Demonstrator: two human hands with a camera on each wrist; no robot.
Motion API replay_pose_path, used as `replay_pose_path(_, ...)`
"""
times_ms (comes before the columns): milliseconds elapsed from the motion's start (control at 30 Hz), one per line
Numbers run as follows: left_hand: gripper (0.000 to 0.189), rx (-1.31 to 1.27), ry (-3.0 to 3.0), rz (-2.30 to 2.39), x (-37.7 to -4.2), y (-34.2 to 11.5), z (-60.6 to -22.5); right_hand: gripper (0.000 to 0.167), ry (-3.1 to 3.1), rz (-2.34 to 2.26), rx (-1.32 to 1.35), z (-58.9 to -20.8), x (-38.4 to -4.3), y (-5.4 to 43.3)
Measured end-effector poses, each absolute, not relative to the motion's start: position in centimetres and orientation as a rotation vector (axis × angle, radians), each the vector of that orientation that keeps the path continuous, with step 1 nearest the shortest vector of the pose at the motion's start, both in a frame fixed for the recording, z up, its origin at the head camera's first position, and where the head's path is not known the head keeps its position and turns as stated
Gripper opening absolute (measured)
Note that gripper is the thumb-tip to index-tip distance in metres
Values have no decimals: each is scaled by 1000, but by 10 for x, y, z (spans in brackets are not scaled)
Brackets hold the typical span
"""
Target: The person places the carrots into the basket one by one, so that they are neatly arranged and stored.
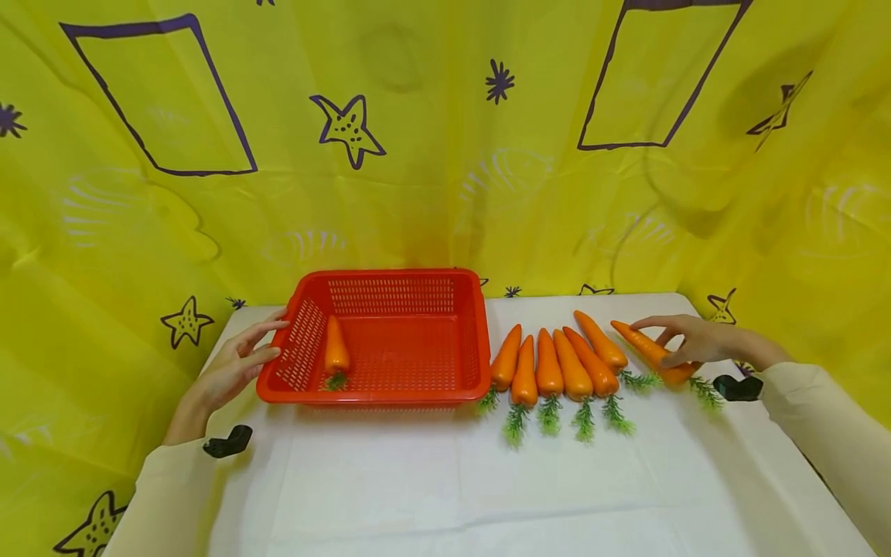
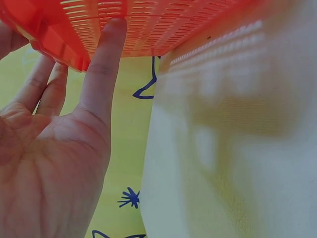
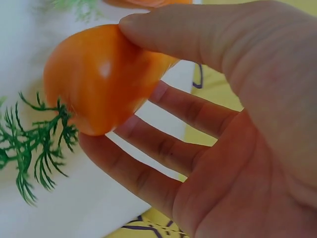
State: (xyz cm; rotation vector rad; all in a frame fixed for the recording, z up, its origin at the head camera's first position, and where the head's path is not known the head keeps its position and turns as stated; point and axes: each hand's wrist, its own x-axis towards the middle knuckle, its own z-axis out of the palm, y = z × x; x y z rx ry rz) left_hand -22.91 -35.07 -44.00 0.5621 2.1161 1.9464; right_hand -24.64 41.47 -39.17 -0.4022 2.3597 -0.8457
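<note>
Right hand (image 1: 698, 340): fingers pinching carrot (image 1: 644, 349); six other carrots (image 1: 549, 365) left of them. Left hand (image 1: 231, 367): fingers spread, touching red basket (image 1: 379, 398).

Your left hand (image 1: 233, 365) touches the left side of the red basket (image 1: 411, 348), where a single carrot (image 1: 336, 346) lies near the left wall, green top toward you. Your right hand (image 1: 698, 340) grips another carrot (image 1: 642, 343), its tip angled away and to the left. Between the basket and that hand, six more carrots (image 1: 549, 365) fan out on the white table (image 1: 418, 483), before a yellow curtain (image 1: 431, 116).
</note>
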Motion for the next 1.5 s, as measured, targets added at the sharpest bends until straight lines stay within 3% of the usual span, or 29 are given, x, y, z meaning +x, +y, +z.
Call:
replay_pose_path(467, 46, 589, 2104, 1955, -230, -350, -443, 79, 2452, -912, -408, -339, -241, 414)
replay_pose_path(900, 45, 590, 2108, 1970, -229, -348, -442, 74, 2445, -942, -453, -321, -242, 401)
replay_pose_path(1500, 46, 561, 2140, 1950, -229, -350, -441, 75, 2405, -937, -577, -291, -266, 321)
